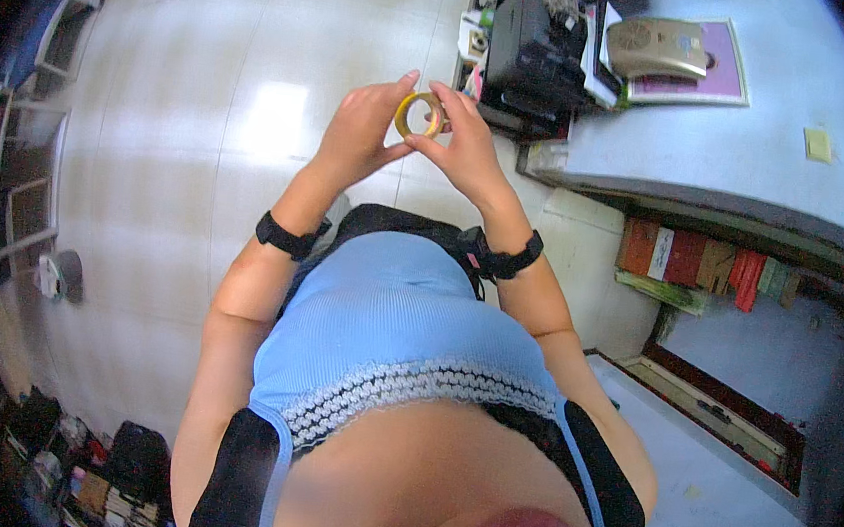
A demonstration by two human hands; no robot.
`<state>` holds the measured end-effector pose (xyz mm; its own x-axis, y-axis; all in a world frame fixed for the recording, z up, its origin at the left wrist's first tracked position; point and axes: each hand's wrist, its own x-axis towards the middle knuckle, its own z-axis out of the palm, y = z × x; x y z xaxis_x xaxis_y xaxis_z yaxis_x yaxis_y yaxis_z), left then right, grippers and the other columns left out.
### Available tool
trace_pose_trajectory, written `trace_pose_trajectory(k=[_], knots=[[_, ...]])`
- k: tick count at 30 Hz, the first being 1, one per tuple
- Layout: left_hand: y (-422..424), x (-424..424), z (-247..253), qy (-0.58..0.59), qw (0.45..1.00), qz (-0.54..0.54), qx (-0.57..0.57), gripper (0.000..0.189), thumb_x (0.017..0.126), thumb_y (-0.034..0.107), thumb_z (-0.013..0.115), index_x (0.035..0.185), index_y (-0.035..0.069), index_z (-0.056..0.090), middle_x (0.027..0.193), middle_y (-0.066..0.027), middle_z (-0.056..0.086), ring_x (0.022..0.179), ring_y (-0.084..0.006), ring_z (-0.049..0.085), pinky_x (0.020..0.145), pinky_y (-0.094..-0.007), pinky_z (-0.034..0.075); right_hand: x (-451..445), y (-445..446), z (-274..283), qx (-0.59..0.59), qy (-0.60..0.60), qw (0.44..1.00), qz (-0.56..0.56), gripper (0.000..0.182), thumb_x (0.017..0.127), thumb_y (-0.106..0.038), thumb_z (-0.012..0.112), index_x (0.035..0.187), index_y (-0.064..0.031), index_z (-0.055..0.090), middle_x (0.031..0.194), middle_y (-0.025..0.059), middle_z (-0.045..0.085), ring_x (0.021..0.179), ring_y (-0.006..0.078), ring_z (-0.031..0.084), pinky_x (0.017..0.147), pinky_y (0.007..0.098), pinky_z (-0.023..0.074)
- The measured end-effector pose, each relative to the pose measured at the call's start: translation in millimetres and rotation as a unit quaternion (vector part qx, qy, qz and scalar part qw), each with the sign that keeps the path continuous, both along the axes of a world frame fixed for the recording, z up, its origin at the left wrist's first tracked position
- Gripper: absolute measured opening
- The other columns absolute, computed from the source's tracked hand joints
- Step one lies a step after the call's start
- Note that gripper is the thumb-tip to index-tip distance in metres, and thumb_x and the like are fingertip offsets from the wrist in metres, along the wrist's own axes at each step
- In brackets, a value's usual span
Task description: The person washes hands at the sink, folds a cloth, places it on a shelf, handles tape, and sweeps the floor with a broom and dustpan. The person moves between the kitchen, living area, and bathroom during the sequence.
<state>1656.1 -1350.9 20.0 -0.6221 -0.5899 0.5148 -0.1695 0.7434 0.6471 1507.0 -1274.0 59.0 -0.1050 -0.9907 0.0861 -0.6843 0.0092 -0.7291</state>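
Observation:
Both hands are raised in front of the body, above the tiled floor. Between them is a roll of yellowish adhesive tape [407,117], its round opening turned towards the camera. My right hand [466,133] grips the roll, with thumb below and fingers above and behind it. At the roll's other side, my left hand [365,124] reaches in with its thumb and fingertips against or very near the edge; whether it bears any of the roll is hard to tell. Black bands circle both wrists.
A black printer [535,44] and a beige device [655,47] on a picture frame [742,88] stand at the upper right. Red and brown boxes or books [686,258] line a shelf below. A white round object [52,275] is at the left, and bags and books lie lower left.

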Motion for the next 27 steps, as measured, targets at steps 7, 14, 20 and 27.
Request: trace_pose_trajectory(k=[7, 14, 20, 27], knots=[[-141.3, -91.4, 8.4, -0.052, 0.995, -0.076, 0.027, 0.080, 0.062, 0.019, 0.073, 0.129, 0.007, 0.032, 0.109, -0.0113, 0.053, 0.100, -0.0293, 0.050, 0.086, -0.0397, 0.038, -83.2, -120.7, -15.0, 0.000, -0.042, 0.995, -0.092, 0.067, 0.067, -0.017, 0.069, 0.122, 0.0012, 0.035, 0.113, 0.0201, 0.048, 0.099, 0.0294, 0.052, 0.081, 0.0345, 0.0457], [-281.1, -201.9, -13.5, -0.049, 0.995, -0.083, 0.004, 0.077, 0.061, 0.018, 0.074, 0.125, 0.005, 0.035, 0.102, -0.0142, 0.054, 0.094, -0.0315, 0.051, 0.082, -0.0394, 0.039, -201.4, -260.8, -26.7, 0.029, -0.086, 0.993, -0.071, 0.064, 0.063, -0.013, 0.074, 0.117, -0.0020, 0.041, 0.108, 0.0147, 0.049, 0.094, 0.0246, 0.054, 0.075, 0.0335, 0.0491], [-410.9, -278.7, -24.4, -0.109, 0.992, -0.060, 0.019, 0.077, 0.060, 0.018, 0.073, 0.125, 0.004, 0.035, 0.099, -0.0135, 0.054, 0.092, -0.0296, 0.052, 0.077, -0.0388, 0.040, -270.2, -400.7, -44.4, -0.004, -0.048, 0.997, -0.053, 0.061, 0.063, -0.014, 0.069, 0.115, 0.0021, 0.043, 0.108, 0.0172, 0.047, 0.099, 0.0309, 0.050, 0.085, 0.0339, 0.0414], [-544.2, -359.9, -53.0, -0.113, 0.988, -0.072, 0.076, 0.077, 0.059, 0.013, 0.072, 0.126, 0.005, 0.033, 0.096, -0.0142, 0.053, 0.089, -0.0310, 0.051, 0.074, -0.0381, 0.042, -343.5, -529.9, -84.7, -0.010, -0.011, 0.996, -0.083, 0.057, 0.063, -0.014, 0.069, 0.112, 0.0018, 0.045, 0.107, 0.0177, 0.046, 0.098, 0.0324, 0.049, 0.084, 0.0354, 0.0418]])
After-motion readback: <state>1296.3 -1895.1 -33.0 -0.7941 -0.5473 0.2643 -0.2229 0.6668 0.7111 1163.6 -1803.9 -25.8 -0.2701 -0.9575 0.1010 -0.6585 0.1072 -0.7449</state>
